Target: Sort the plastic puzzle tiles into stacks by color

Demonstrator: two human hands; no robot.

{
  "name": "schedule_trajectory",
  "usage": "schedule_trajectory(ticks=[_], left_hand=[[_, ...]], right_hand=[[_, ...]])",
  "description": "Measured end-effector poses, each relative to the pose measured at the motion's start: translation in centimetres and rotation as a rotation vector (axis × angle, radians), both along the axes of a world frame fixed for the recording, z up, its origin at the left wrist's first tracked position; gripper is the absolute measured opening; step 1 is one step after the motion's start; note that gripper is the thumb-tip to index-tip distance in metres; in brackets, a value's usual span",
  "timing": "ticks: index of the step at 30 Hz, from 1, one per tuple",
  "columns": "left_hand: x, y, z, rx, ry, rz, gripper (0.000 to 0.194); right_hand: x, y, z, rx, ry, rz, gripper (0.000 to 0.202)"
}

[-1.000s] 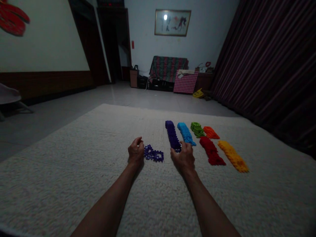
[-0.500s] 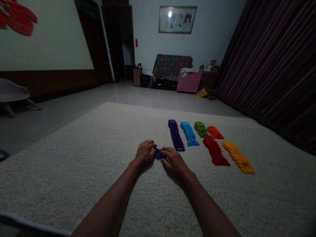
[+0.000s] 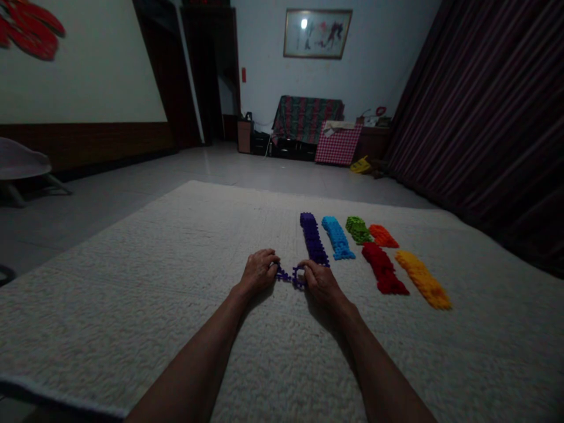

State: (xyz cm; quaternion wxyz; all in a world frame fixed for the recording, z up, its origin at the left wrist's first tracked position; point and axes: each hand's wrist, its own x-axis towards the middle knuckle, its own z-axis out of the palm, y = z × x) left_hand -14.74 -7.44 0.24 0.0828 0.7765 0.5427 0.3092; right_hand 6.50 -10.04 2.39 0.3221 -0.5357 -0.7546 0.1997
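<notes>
Both hands grip one short chain of purple interlocking pieces (image 3: 291,275), which lies low over the white rug (image 3: 132,282), stretched between them. The left hand (image 3: 258,271) is curled closed on the chain's left end, knuckles up and fingertips tucked under. The right hand (image 3: 321,281) pinches the right end, where a small loop of the chain shows just beside its fingers. Whether the chain rests on the rug or hangs just above it cannot be told in the dim light.

Just beyond the right hand, a purple row (image 3: 314,238) of pieces runs away from the person; its near end lies close to the right hand's fingers. To the right of it lie a blue row (image 3: 338,238), a green stack (image 3: 358,230) and an orange stack (image 3: 383,235). Nearer and further right lie a red row (image 3: 382,269) and a yellow row (image 3: 423,279). All rows sit apart from one another on the rug.

Past the rug's far edge is bare grey floor (image 3: 211,164).
</notes>
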Motion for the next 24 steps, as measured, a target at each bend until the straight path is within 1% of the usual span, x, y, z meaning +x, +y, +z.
schedule_trajectory(ticks=[2,4,7,10,12,13,15,18,20,22,24], left_hand=[[0.0,0.0,0.0,0.001,-0.005,-0.001,0.028],[0.0,0.0,-0.1,0.004,-0.015,0.003,0.028],[0.0,0.1,-0.3,0.005,-0.022,0.01,0.028],[0.0,0.1,-0.3,-0.003,-0.009,0.004,0.029],[0.0,0.1,-0.3,-0.005,-0.005,-0.006,0.029],[0.0,0.1,-0.2,-0.003,-0.006,-0.008,0.029],[-0.1,0.1,-0.1,-0.001,-0.015,-0.007,0.029],[-0.1,0.1,0.0,-0.005,-0.021,-0.003,0.029],[-0.1,0.1,0.0,-0.002,-0.021,-0.006,0.028],[-0.1,0.2,-0.1,0.008,-0.025,-0.006,0.028],[-0.1,0.2,-0.3,0.017,-0.029,-0.005,0.028]], right_hand=[[0.0,0.0,-0.2,0.074,-0.065,-0.041,0.034],[-0.2,-0.2,-0.3,0.13,-0.126,-0.135,0.034],[-0.6,-0.8,-0.2,0.093,-0.228,-0.264,0.044],[-1.3,-1.8,-0.3,0.052,-0.317,-0.312,0.05],[-2.0,-2.4,-0.4,0.074,-0.336,-0.33,0.051],[-2.3,-2.7,-0.6,0.093,-0.335,-0.332,0.05],[-2.7,-2.9,-0.9,0.124,-0.322,-0.326,0.041],[-2.6,-2.3,-1.1,0.108,-0.262,-0.288,0.028],[-2.2,-1.5,-1.0,0.116,-0.174,-0.277,0.032],[-1.4,-0.6,-0.8,0.201,-0.086,-0.299,0.043],[-0.6,0.1,-0.7,0.308,-0.042,-0.356,0.051]])
